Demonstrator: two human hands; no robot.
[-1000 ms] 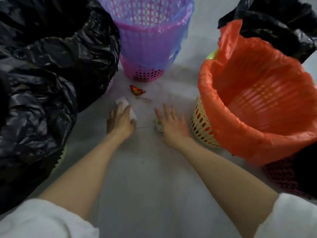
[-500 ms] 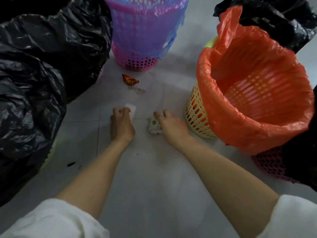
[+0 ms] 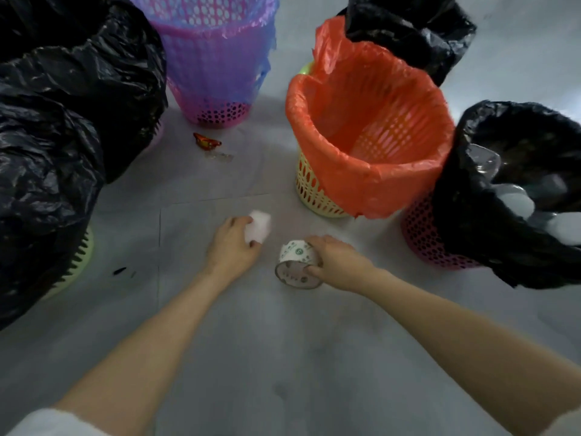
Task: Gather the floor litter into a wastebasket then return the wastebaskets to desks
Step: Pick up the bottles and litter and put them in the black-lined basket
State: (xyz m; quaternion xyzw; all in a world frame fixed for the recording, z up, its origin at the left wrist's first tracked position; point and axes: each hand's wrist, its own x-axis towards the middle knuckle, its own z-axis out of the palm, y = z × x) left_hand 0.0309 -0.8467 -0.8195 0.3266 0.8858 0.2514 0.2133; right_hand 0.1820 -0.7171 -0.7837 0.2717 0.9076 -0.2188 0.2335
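My left hand (image 3: pixel 231 243) is closed around a white crumpled tissue (image 3: pixel 259 228), held just above the grey floor. My right hand (image 3: pixel 338 262) grips a small white paper cup with green print (image 3: pixel 297 262), its open mouth turned toward me. A red and orange candy wrapper (image 3: pixel 206 142) and a clear plastic scrap (image 3: pixel 220 156) lie on the floor further away. An empty yellow wastebasket with an orange liner (image 3: pixel 371 133) stands just right of my hands. A pink wastebasket with a purple liner (image 3: pixel 217 58) stands behind the wrapper.
A pink basket with a black liner (image 3: pixel 509 190) at the right holds clear plastic litter. Another black-lined basket (image 3: pixel 412 29) stands behind the orange one. Big black bags (image 3: pixel 63 121) cover baskets at the left. A small dark scrap (image 3: pixel 119 271) lies on the floor.
Both hands have closed on their litter and lifted it off the floor toward me: the tissue in the left, the paper cup in the right. The view has pulled back and to the right.
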